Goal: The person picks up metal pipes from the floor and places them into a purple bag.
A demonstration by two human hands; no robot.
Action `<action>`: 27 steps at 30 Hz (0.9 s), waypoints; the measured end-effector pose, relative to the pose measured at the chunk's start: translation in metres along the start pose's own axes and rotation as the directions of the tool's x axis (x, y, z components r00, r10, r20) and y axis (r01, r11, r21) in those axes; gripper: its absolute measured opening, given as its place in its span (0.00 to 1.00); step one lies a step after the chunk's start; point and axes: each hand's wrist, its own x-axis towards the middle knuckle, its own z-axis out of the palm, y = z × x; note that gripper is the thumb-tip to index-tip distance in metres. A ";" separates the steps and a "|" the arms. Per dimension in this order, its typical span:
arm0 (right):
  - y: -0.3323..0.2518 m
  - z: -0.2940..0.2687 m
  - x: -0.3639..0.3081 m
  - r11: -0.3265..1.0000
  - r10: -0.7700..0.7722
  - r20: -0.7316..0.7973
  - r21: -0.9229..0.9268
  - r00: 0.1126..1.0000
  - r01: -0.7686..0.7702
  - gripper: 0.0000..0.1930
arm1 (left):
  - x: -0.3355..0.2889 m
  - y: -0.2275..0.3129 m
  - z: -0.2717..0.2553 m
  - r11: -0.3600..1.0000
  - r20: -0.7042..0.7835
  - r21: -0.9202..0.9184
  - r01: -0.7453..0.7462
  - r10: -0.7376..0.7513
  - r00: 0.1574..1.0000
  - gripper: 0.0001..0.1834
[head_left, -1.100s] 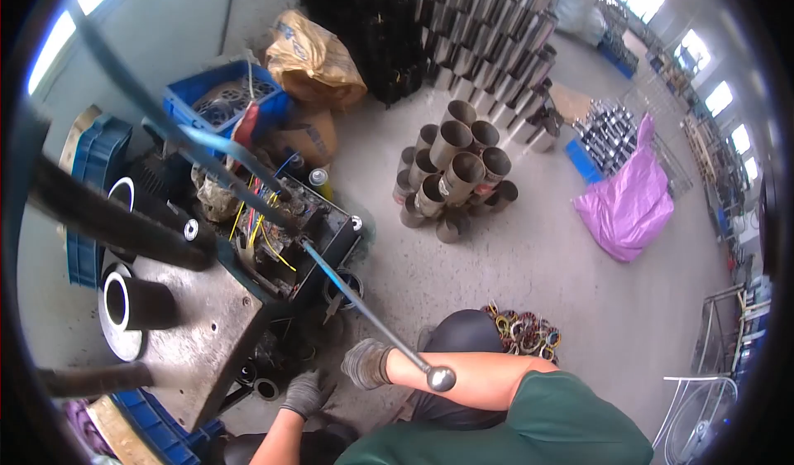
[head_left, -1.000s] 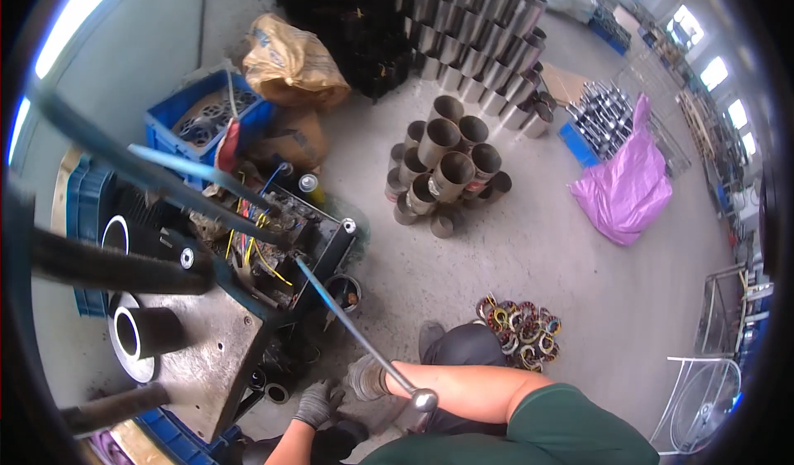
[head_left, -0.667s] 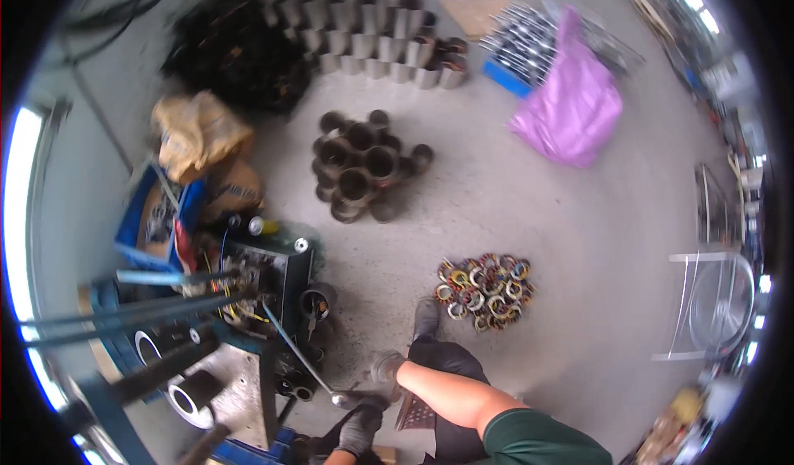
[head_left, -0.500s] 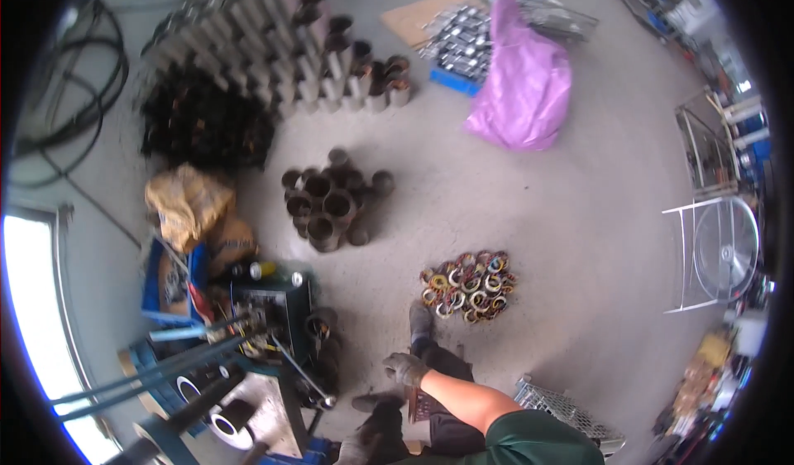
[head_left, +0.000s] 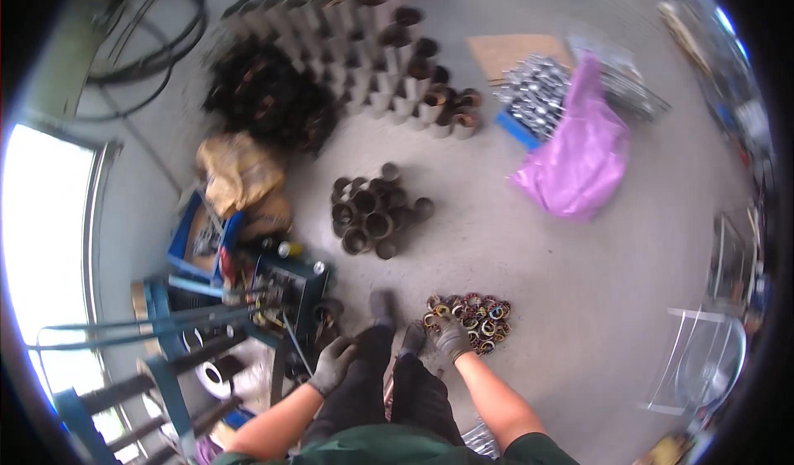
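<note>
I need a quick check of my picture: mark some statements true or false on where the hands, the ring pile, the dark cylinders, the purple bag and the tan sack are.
1. The left hand and the right hand both wear grey gloves. True.
2. The purple bag lies to the right of the dark cylinders. True.
3. The right hand is at the dark cylinders. False: it is at the left edge of the pile of coloured rings.
4. The left hand is over the purple bag. False: it is by the left leg.
5. The tan sack is left of the dark cylinders. True.
</note>
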 end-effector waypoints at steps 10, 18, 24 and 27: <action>-0.166 -0.002 0.223 0.914 -0.050 0.464 -0.336 0.884 0.229 0.35 | 0.055 -0.029 -0.027 0.914 -0.102 -0.370 0.169 -0.220 0.970 0.12; -0.241 0.101 0.371 0.792 0.188 0.575 -0.568 0.796 0.223 0.48 | 0.049 -0.033 -0.068 0.788 -0.270 -0.566 0.244 -0.456 0.848 0.14; -0.212 0.148 0.400 0.889 0.204 0.423 -0.458 0.883 0.014 0.42 | 0.036 -0.029 -0.064 0.702 -0.339 -0.677 0.222 -0.565 0.752 0.17; -0.200 0.146 0.408 0.902 0.170 0.481 -0.427 0.860 0.060 0.24 | 0.028 -0.032 -0.051 0.706 -0.353 -0.660 0.258 -0.595 0.722 0.16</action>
